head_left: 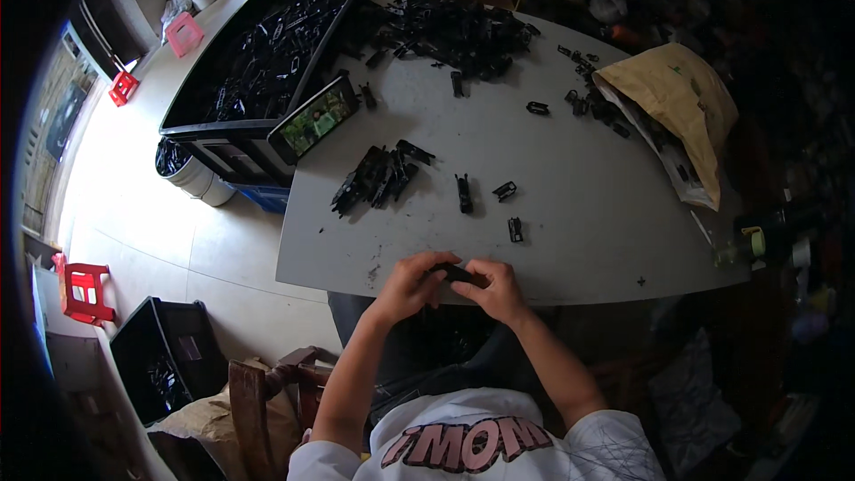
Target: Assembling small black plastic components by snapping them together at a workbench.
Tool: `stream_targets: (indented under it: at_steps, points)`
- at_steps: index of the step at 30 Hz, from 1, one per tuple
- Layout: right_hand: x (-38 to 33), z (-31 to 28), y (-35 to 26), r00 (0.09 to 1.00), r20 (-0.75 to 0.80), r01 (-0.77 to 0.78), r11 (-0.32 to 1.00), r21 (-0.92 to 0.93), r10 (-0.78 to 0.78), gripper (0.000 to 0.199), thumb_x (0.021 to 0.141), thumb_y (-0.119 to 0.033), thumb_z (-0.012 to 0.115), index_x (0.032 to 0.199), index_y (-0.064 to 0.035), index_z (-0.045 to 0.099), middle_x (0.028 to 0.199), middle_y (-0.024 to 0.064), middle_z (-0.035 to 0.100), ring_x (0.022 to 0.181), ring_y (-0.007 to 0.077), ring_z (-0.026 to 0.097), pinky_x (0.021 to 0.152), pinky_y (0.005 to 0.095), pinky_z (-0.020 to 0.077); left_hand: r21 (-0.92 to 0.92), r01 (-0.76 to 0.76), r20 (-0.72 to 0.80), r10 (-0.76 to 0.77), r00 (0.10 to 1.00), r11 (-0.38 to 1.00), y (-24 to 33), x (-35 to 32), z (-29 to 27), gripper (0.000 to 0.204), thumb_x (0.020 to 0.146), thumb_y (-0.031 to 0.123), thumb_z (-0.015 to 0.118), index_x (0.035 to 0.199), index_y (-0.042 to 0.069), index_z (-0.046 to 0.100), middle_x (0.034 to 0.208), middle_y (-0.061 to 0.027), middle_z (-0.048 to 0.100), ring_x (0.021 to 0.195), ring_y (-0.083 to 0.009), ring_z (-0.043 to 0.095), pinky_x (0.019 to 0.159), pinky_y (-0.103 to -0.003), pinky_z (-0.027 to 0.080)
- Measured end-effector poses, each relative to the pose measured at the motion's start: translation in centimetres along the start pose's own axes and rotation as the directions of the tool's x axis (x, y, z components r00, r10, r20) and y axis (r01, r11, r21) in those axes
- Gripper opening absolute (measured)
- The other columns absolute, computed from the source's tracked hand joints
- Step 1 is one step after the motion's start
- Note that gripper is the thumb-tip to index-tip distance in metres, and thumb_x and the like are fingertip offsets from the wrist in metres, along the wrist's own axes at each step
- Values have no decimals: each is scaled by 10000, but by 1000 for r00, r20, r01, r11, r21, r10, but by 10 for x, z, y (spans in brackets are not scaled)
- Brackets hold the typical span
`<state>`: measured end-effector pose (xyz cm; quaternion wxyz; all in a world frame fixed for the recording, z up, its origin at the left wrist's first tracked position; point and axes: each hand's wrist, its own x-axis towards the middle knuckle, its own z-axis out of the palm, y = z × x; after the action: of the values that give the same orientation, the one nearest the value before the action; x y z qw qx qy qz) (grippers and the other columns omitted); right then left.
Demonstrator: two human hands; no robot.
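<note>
At the near edge of the grey table [570, 258], my left hand [414, 283] and my right hand [494, 288] both grip a small black plastic part [456, 273]. Fingers of both hands are wrapped over its ends, so much of it is hidden. Just beyond my hands lie several similar loose pieces: a black clip [515, 230], another clip [505, 191] and an upright-looking black piece [464, 193]. Left of these is a small heap of longer black parts [378, 180].
A big black crate [200, 131] full of black parts stands at the back left, with a phone [313, 120] leaning on it. A large pile of black parts [454, 36] covers the far side. An open tan bag [672, 89] lies at the right beside small black pieces [583, 102].
</note>
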<state>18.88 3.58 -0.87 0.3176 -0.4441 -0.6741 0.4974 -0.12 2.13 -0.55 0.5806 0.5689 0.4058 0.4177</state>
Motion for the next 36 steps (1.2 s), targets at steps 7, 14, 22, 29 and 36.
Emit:
stream_targets:
  at_steps: [7,14,22,29,36]
  points:
    - [23,-33,-19,949,178,290,940,-179,-259,226,824,-216,674,840,-2,602,746,100,569,648,165,554,573,309,441,-34,-112,-103,108,989,993,-11,4,-2,180,897,32,490,1051,5,580,839,-70,596,651,-99,544,592,-238,446]
    - [148,-134,41,898,-300,15,706,-709,-320,337,857,-131,589,1180,-60,522,1264,155,467,1116,311,493,900,408,441,258,-100,-245,165,955,961,-1,11,6,105,869,109,583,851,12,547,677,-59,545,642,-90,501,590,-263,424]
    - [205,-164,61,929,-329,-226,446,-866,-168,367,893,-105,517,1258,-115,483,1306,106,449,1145,323,479,900,436,430,275,-78,-264,153,952,958,0,8,10,138,819,27,518,952,52,542,672,-98,527,534,-175,513,536,-292,413]
    - [121,-143,75,852,-426,37,846,-532,-306,226,838,-58,591,1064,-41,586,947,118,577,787,238,611,677,324,494,341,-129,-254,223,941,931,-8,10,9,282,743,-45,453,988,47,559,729,-126,529,602,-240,532,576,-312,424]
    - [33,-136,62,862,-488,-138,861,-489,-139,198,833,-157,635,969,-13,628,969,121,570,829,265,590,715,363,483,609,-131,-168,289,942,782,-3,38,37,316,755,15,513,1045,118,584,869,-118,572,640,-314,574,567,-361,465]
